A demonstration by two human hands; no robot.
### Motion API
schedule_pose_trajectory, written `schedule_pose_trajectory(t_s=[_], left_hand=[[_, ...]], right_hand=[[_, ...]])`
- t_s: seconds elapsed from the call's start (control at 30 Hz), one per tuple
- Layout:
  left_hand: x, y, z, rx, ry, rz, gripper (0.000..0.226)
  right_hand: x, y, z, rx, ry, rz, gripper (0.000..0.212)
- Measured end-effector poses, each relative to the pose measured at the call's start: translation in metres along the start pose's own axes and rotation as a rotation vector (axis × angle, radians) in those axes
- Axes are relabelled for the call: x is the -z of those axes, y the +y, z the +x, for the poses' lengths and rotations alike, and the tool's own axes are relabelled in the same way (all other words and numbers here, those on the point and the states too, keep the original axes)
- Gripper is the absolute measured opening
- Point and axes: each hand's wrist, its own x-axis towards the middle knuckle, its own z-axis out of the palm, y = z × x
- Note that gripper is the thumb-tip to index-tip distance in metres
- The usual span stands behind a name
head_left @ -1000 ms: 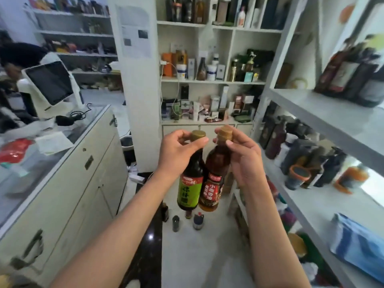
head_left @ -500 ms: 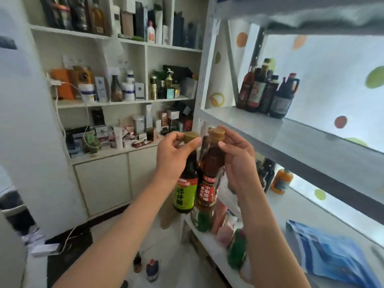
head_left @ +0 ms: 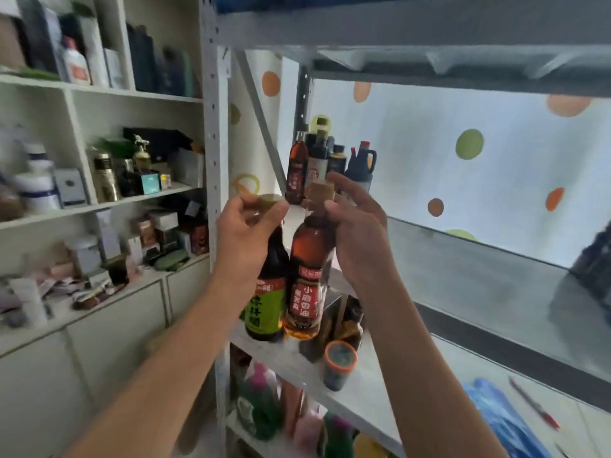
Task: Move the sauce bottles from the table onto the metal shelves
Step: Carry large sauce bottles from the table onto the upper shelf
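My left hand (head_left: 246, 231) grips the neck of a dark bottle with a green label (head_left: 266, 297). Touching it on the right hangs an amber bottle with a red label (head_left: 305, 282), held at the neck by my right hand (head_left: 358, 233). Both bottles hang upright in front of the grey metal shelf (head_left: 479, 269), at the height of its front edge. At the far left end of that shelf stands a cluster of several dark sauce bottles (head_left: 325, 166). The table is out of view.
The shelf's perforated upright post (head_left: 215, 127) stands just left of my hands. A lower shelf (head_left: 370, 388) holds an orange-rimmed jar (head_left: 340, 365), dark bottles and a blue bag (head_left: 506, 421). White wall shelves (head_left: 99, 200) full of boxes and bottles are on the left.
I have turned right and come closer to the metal shelves. Both bottles have risen from near the lower shelf to the level of the middle shelf. My grip on both is unchanged.
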Motion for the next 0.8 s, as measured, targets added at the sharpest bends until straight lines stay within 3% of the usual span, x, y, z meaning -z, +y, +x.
schedule_pose_trajectory(t_s=[0.37, 0.6, 0.8], left_hand=[[-0.113, 0.011, 0.114, -0.104, -0.050, -0.031, 0.024], [-0.156, -0.044, 0.155, -0.083, -0.037, -0.032, 0.025], [-0.170, -0.082, 0.172, -0.092, -0.062, 0.013, 0.031]], right_hand=[[0.043, -0.050, 0.127, 0.156, 0.018, -0.062, 0.035], [0.082, -0.019, 0.185, 0.104, 0.117, -0.058, 0.038], [0.096, 0.003, 0.197, 0.169, 0.171, -0.083, 0.033]])
